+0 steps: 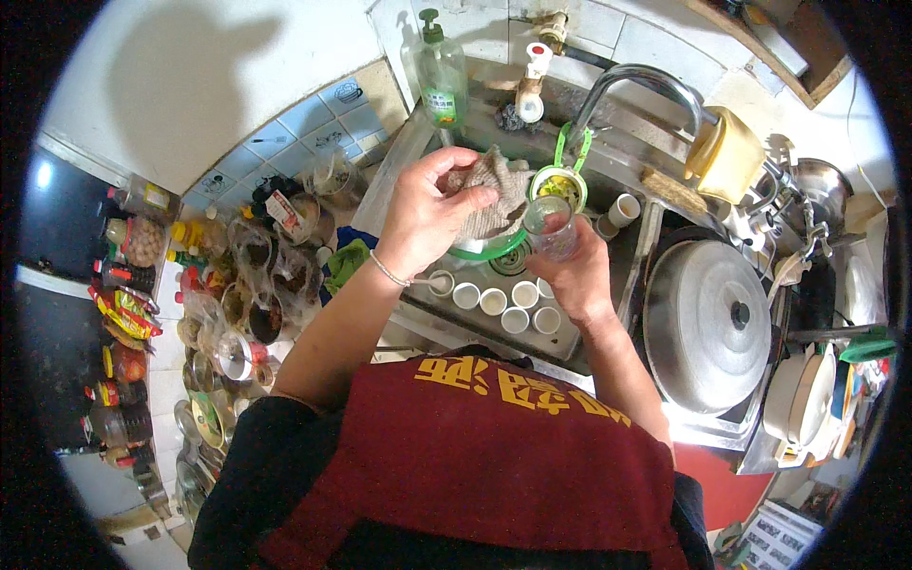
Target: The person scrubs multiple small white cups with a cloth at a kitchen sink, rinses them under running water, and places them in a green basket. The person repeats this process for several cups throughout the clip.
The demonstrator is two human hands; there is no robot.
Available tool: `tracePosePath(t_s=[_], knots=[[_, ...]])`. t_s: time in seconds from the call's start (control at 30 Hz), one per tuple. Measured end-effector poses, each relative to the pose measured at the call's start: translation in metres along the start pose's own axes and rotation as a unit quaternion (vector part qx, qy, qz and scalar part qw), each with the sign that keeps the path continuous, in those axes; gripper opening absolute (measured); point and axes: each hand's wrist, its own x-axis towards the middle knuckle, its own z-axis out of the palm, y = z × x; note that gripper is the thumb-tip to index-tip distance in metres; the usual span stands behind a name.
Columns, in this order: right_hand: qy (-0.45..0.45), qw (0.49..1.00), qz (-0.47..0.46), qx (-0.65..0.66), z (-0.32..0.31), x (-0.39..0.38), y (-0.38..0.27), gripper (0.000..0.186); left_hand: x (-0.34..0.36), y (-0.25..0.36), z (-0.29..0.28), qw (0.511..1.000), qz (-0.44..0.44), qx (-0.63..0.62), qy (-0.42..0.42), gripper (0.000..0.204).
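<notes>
A grey-brown dishcloth (489, 198) is pinched between the thumb and fingers of my left hand (429, 201), over a basin with a green rim (480, 253). My right hand (578, 275) is wrapped round a clear drinking glass (549, 226), its mouth facing up and away from me. Just beyond the glass hangs a green-framed strainer (559, 182) with yellow-green scraps in it. Several small white cups (493, 301) stand mouth up in the sink (594, 332) below my hands. Two more white cups (623, 210) lie tilted at the sink's right side.
A curved metal faucet (646, 71) arches over the sink. A green pump bottle (442, 81) stands at the back left corner. To the right, a large lidded pan (708, 328) sits on the stove. Jars and bagged goods (247, 285) crowd the left counter. A yellow cloth (726, 152) hangs behind.
</notes>
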Motion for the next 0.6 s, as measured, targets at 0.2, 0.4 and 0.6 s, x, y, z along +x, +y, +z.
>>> tracePosePath(t_s=[0.2,0.4,0.6], knots=[[0.012,0.997,-0.026,-0.069,0.002,-0.01,-0.008,0.043,0.0,0.023,0.003,0.997,0.05,0.041,0.041,0.026],[0.031,0.982,-0.077,-0.167,0.004,-0.017,-0.031,0.044,-0.027,0.036,0.01,0.98,0.039,0.1,-0.167,0.029],[0.066,0.929,-0.254,-0.261,-0.007,-0.022,-0.051,0.042,-0.023,0.062,-0.019,0.939,-0.194,-0.046,-0.281,0.021]])
